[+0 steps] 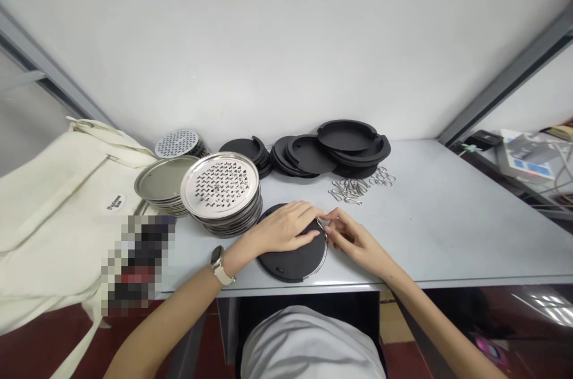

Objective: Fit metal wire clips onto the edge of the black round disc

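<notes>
A round black disc (290, 256) lies near the table's front edge, with a shiny metal rim showing along its right side. My left hand (286, 227) rests over the disc, palm down, its fingers stretched toward the right edge and its thumb apart. At that edge my right hand (349, 239) is closed in a pinch on a small shiny metal clip (320, 224), partly hidden by the fingers. The fingertips of both hands almost meet there. Just left of the disc stands a stack of round metal grater plates (221, 185).
Behind are stacks of black round pieces (347, 137), with loose metal hooks (351, 190) and rings (382, 177) in front. More metal plates (163, 179) and another grater stack (176, 144) stand left, beside a cream bag (58, 206). A white wall (286, 39) closes off the back.
</notes>
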The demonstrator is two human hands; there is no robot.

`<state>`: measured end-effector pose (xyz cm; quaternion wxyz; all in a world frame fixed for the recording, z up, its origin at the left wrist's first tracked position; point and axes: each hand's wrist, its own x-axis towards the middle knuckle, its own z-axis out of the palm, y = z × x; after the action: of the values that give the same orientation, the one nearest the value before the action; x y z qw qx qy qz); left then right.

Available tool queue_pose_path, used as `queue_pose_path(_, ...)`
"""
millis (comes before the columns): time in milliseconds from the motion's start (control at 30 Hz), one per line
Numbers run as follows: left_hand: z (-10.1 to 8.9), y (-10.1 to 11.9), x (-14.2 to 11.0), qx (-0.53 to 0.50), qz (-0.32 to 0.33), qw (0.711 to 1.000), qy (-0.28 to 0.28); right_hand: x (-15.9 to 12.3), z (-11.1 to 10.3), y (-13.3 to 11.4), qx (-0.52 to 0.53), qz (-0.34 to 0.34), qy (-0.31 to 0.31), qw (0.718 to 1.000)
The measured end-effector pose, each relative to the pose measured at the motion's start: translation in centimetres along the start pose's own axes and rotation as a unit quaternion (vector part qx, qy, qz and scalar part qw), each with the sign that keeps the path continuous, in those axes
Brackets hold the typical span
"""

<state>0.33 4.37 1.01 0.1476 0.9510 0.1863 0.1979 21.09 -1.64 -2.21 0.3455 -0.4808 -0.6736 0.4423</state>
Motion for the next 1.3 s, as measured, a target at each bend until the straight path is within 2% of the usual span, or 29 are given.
queue_pose_path(167,0.2,-0.1,0.0,0.006,-0.011,1.0,0.019,0.1,0.1,0.3,-0.011,-0.004,0.018,1.0)
queue_pose_path(267,0.2,-0.1,0.0,0.026,-0.047,0.998,0.034,0.1,0.1,0.3,-0.014,-0.004,0.023,1.0)
queue_pose_path(367,0.2,0.0,0.0,0.054,-0.077,0.995,0.019,0.1,0.1,0.2,-0.014,-0.001,0.023,1.0)
queue_pose_path(567,0.2,0.3,0.0,0.073,-0.094,0.993,-0.008,0.0,0.8,-0.2,-0.01,0.002,0.027,1.0)
queue_pose_path(700,0.2,0.2,0.0,0.069,-0.088,0.994,-0.012,0.1,1.3,-0.5,-0.027,-0.006,0.047,0.999)
queue_pose_path(833,0.2,0.1,0.0,0.067,-0.077,0.995,-0.019,0.2,1.2,-0.4,-0.025,0.001,0.034,0.999)
queue_pose_path(1167,0.1,0.2,0.1,0.071,-0.085,0.993,-0.03,-0.3,1.0,-0.2,-0.043,-0.035,0.029,0.998)
queue_pose_path(1300,0.1,0.1,0.1,0.073,-0.084,0.993,-0.029,-0.4,1.0,0.2,-0.028,-0.026,0.069,0.997)
